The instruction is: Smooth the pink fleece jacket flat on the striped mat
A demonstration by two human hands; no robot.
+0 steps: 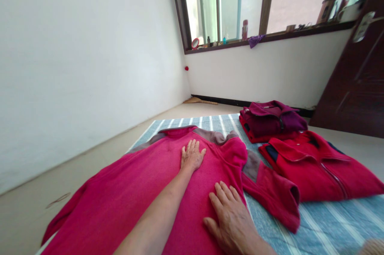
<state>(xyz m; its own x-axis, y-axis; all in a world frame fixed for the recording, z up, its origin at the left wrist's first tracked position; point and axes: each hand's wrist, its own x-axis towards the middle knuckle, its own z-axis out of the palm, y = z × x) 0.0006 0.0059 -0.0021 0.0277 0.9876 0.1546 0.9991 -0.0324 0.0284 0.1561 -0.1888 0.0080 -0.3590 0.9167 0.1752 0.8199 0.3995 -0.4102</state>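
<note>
A pink fleece jacket [144,183] with grey shoulder and collar parts lies spread face down, its collar at the far end. Flat on its upper back rests my left hand [192,155], fingers stretched out. Lower and to the right, my right hand [229,215] also lies on the fabric near the jacket's right side, fingers slightly spread. One sleeve [276,195] is folded out to the right, its cuff end over the striped sheet. The other sleeve hangs toward the left edge of the bed.
A folded red zip jacket [327,171] lies to the right on the blue striped sheet [336,227]. Behind it sits a stack topped by a folded maroon jacket [270,117]. Beyond are a broom [201,100] on the floor, a windowsill with bottles, and a dark door [354,75].
</note>
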